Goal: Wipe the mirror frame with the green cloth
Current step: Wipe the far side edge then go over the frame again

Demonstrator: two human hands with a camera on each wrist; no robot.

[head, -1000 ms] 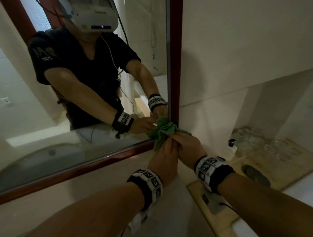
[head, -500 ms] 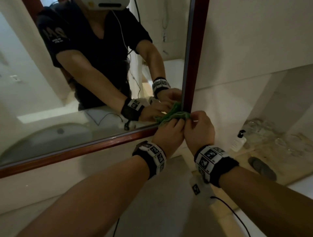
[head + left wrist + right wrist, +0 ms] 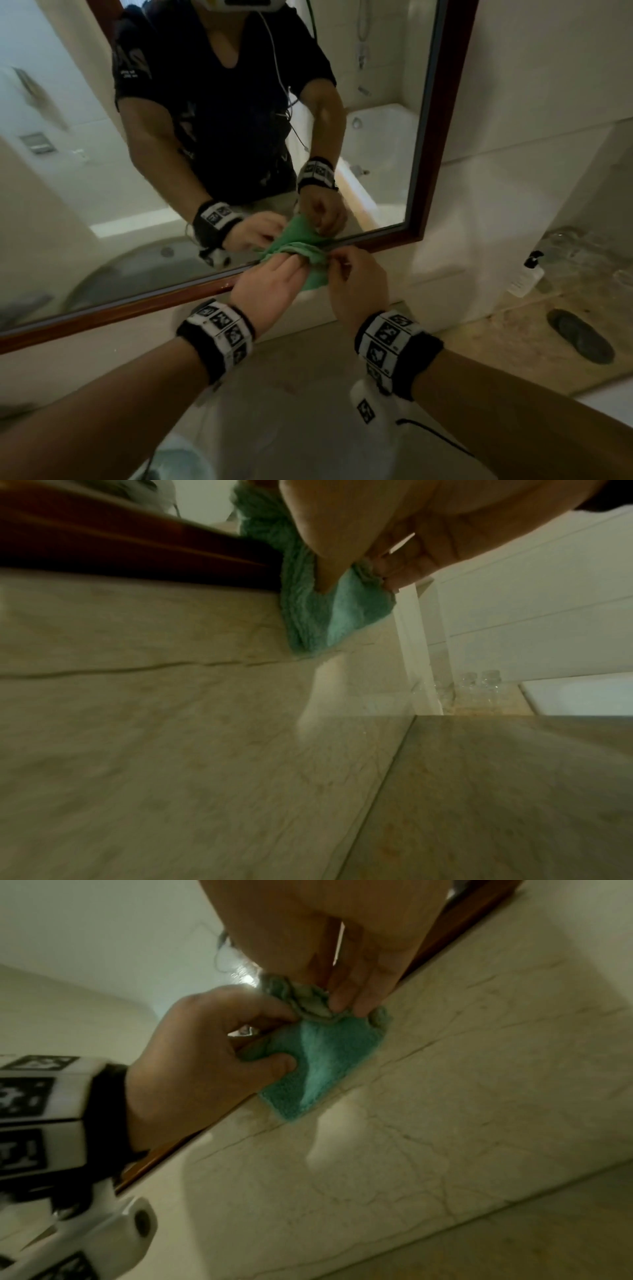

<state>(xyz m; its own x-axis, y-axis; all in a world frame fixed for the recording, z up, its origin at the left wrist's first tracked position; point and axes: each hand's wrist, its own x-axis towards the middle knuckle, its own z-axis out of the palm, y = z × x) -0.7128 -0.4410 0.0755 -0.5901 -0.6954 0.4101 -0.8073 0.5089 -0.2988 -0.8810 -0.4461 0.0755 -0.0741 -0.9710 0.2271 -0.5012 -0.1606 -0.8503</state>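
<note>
The green cloth (image 3: 310, 265) is bunched against the bottom rail of the dark red-brown mirror frame (image 3: 144, 305), a little left of its lower right corner. My left hand (image 3: 270, 284) grips the cloth from the left with curled fingers, plainly seen in the right wrist view, where the left hand (image 3: 212, 1058) wraps the cloth (image 3: 322, 1066). My right hand (image 3: 352, 281) pinches the cloth's upper right edge. In the left wrist view the cloth (image 3: 318, 610) hangs over the frame (image 3: 137, 553) onto the pale wall.
A pump bottle (image 3: 525, 274) and clear glasses (image 3: 575, 246) stand on the stone counter (image 3: 496, 329) at the right, with a dark oval object (image 3: 579, 339) nearer me. The mirror glass (image 3: 85, 171) reflects me and a bathtub. A basin edge (image 3: 181, 459) shows at the bottom.
Both hands and the cloth have slid from the frame's lower right corner leftward onto the bottom rail. The head view has shifted, showing more of the mirror.
</note>
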